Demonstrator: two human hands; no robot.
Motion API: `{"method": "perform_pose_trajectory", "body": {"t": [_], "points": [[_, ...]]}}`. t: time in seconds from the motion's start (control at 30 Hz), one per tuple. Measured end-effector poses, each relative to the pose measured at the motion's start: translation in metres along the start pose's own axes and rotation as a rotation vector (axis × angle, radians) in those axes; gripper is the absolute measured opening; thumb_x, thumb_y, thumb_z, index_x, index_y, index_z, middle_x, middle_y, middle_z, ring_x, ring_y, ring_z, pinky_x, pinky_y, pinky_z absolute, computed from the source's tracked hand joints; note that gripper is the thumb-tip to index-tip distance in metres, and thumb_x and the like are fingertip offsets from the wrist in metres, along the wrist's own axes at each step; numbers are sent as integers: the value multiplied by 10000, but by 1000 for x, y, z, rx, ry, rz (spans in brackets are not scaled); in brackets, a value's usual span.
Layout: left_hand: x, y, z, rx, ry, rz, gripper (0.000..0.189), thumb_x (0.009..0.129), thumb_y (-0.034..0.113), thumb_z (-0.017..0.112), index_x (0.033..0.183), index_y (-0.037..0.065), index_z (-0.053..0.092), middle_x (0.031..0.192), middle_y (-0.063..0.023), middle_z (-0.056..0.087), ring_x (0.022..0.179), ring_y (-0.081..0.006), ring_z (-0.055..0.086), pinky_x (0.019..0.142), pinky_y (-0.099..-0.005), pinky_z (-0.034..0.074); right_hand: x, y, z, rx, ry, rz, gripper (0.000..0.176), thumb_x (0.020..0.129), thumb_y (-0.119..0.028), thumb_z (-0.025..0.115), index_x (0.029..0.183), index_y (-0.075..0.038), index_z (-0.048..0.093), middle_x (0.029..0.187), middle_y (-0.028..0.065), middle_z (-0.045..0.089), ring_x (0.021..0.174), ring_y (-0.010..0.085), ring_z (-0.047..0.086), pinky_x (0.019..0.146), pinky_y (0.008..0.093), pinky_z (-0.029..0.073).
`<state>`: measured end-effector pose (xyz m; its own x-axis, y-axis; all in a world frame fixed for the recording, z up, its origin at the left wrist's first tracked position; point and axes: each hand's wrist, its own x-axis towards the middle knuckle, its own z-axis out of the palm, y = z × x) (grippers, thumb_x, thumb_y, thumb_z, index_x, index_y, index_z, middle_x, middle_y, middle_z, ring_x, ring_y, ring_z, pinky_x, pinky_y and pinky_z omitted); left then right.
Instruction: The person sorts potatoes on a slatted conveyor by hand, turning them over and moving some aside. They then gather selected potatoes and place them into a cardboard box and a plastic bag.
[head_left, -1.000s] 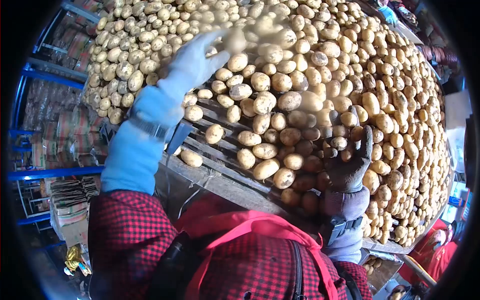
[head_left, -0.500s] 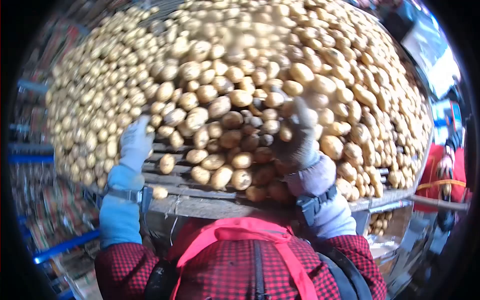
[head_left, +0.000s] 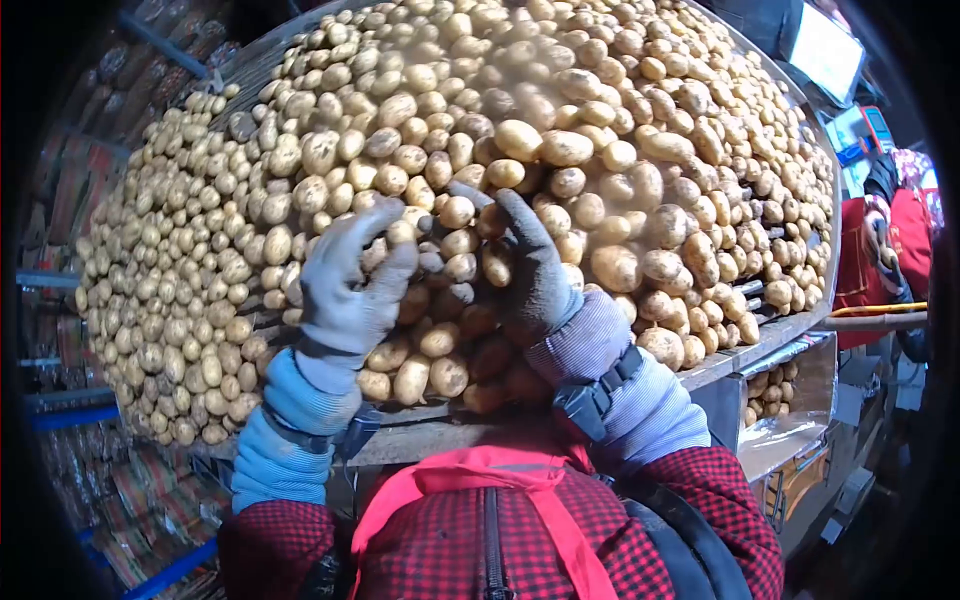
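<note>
Gloved hands worked among potatoes (head_left: 617,268).
The left hand (head_left: 350,282) curled, whether gripping unclear; the right hand (head_left: 535,268), loosely open, cupped potatoes at its nine o'clock. Potatoes spread from nine through three o'clock.

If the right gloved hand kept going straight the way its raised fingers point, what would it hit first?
Most likely the potato just beyond the raised fingertips of the right hand. Depth is unclear from this overhead view, so a neighboring potato might be touched first.
</note>
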<state>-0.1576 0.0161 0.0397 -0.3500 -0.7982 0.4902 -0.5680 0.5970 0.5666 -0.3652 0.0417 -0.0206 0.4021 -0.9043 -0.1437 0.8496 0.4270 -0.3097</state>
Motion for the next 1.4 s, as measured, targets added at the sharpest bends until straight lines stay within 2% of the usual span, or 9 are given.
{"method": "perform_pose_trajectory", "body": {"t": [0.13, 0.37, 0.7, 0.87, 1.03, 1.2, 1.27, 1.3, 1.4], "points": [[16, 6, 25, 163, -174, 250, 438, 1015, 385, 667, 1291, 48, 715, 1296, -217, 689, 1229, -412, 631, 1084, -496, 474, 0, 0, -1, 43, 60, -12, 604, 1072, -534, 533, 1566, -192, 481, 1505, 85, 548, 1339, 295, 562, 1091, 545, 488], [16, -6, 42, -9, -260, 140, 712, 1026, 580, 576, 1483, 34, 568, 1513, -284, 523, 1412, -474, 490, 1190, -533, 371, 2, 1, -4, 130, 41, -40, 575, 1097, -496, 489, 1567, -165, 478, 1522, 85, 563, 1349, 306, 575, 1129, 554, 473], [0, -28, 32, -298, -155, -30, 790, 1072, 593, 476, 1523, -55, 459, 1510, -244, 543, 1359, -370, 577, 1161, -460, 441, -5, -7, 12, -7, 42, -100, 607, 1095, -497, 444, 1570, -119, 476, 1517, 98, 585, 1367, 251, 583, 1138, 464, 493], [-11, -48, 36, -210, -78, -1, 558, 1130, 362, 443, 1489, -60, 500, 1508, -247, 546, 1331, -368, 590, 1138, -448, 457, -4, -8, 13, -15, 26, -102, 650, 1075, -558, 470, 1569, -136, 470, 1449, 102, 631, 1278, 253, 640, 1057, 466, 542], [-29, -98, 54, 165, -238, 76, 697, 975, 436, 655, 1480, -27, 526, 1502, -244, 554, 1413, -431, 497, 1192, -516, 382, -11, -10, 23, 237, 133, -6, 489, 1074, -498, 550, 1428, -166, 616, 1053, 80, 729, 806, 197, 659, 716, 389, 575], [-24, -75, 65, 397, -270, 175, 695, 949, 471, 641, 1474, 29, 532, 1489, -283, 530, 1397, -487, 473, 1170, -571, 368, -2, 2, 11, 248, 87, -144, 477, 1066, -456, 576, 1430, -150, 621, 1110, 21, 734, 926, 176, 714, 794, 407, 601], [-51, -182, 64, 728, -602, 286, 413, 910, 297, 698, 1222, 29, 652, 1134, -215, 660, 1081, -446, 605, 946, -514, 479, 0, 1, -2, 27, 28, -161, 478, 1078, -443, 540, 1459, -158, 584, 1194, -14, 721, 914, 126, 702, 739, 364, 571], [-32, -104, 65, 372, -246, 334, 245, 927, 258, 691, 1047, 44, 678, 976, -169, 648, 969, -418, 601, 853, -506, 472, 9, 1, -13, 35, -58, -126, 480, 1087, -452, 507, 1468, -165, 559, 1191, -55, 705, 906, 87, 690, 694, 325, 532], [-29, -110, 66, 288, -195, 519, 219, 938, 239, 685, 1038, 46, 661, 983, -171, 637, 965, -405, 596, 849, -504, 467, -7, -8, 4, 60, -85, -202, 513, 1029, -576, 543, 1385, -213, 617, 1034, -64, 673, 794, 101, 628, 678, 356, 502]]}}
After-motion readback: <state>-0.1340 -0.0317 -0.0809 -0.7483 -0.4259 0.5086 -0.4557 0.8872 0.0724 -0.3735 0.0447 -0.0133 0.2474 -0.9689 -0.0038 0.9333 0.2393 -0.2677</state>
